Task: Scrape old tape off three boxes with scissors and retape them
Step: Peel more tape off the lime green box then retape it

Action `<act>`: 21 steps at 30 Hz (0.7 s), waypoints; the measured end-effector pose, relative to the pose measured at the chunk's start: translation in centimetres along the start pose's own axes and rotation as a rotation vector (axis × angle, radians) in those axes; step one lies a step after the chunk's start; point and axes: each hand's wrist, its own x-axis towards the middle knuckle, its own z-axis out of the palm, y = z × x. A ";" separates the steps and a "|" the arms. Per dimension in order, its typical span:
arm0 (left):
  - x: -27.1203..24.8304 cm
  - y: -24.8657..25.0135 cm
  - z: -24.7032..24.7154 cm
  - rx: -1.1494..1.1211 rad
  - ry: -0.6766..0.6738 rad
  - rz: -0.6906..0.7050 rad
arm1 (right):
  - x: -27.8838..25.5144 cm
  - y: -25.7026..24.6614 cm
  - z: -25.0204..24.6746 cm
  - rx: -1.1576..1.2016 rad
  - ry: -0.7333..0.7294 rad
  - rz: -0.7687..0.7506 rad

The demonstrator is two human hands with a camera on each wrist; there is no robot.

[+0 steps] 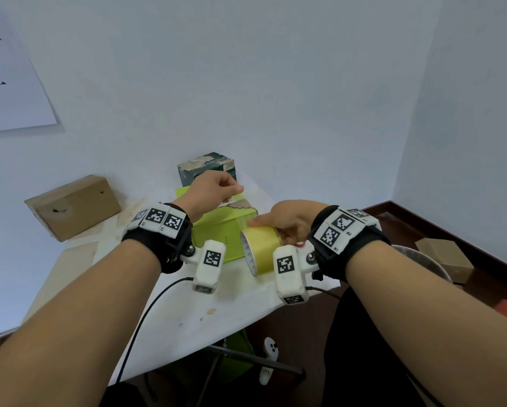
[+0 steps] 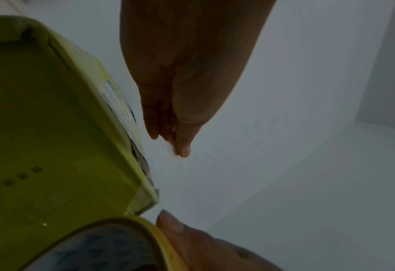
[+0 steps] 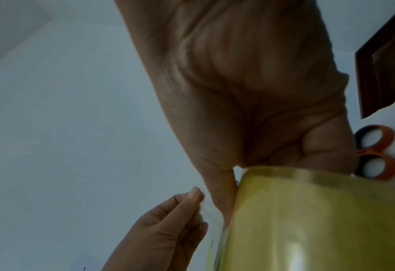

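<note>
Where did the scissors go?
The scissors lie on the white table, just beyond the right hand holding the tape roll; only the right wrist view shows their orange handles.

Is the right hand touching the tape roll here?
Touching. The right wrist view shows the right hand gripping the tape roll, thumb pressed against its side; the head view agrees.

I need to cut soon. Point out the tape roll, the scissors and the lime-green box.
tape roll [image 1: 261,248], head view, yellow outer band.
scissors [image 3: 387,159], right wrist view, orange handle loops.
lime-green box [image 1: 217,230], head view, near face.
</note>
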 end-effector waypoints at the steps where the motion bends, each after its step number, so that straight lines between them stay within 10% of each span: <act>1: 0.0 -0.2 0.0 -0.013 0.012 -0.002 | -0.2 0.0 0.1 -0.049 0.016 0.003; 21: 2.9 -1.1 -0.7 0.145 0.034 -0.028 | -1.7 -1.2 1.4 0.089 0.166 -0.105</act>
